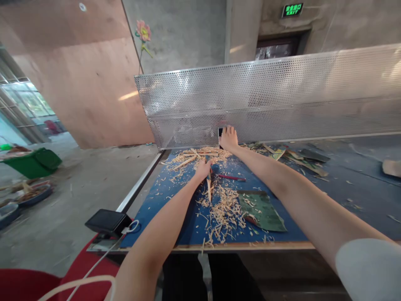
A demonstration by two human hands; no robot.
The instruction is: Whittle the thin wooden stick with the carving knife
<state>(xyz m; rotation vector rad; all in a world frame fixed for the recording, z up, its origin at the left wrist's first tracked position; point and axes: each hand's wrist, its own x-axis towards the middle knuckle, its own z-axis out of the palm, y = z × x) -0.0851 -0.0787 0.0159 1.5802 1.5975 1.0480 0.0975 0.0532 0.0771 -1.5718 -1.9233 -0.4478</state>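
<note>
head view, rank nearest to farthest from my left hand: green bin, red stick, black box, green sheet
From the left hand:
1. Red stick, just right
2. Green sheet, right, nearer you
3. Black box, left, nearer you
4. Green bin, far left

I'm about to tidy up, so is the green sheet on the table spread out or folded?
Spread out: the green sheet lies open across the blue tabletop, with wood shavings on it.

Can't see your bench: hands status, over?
Left hand gripping slim pointed piece. Right hand on phone-like slab, by mesh screen. Shavings litter bench.
</note>
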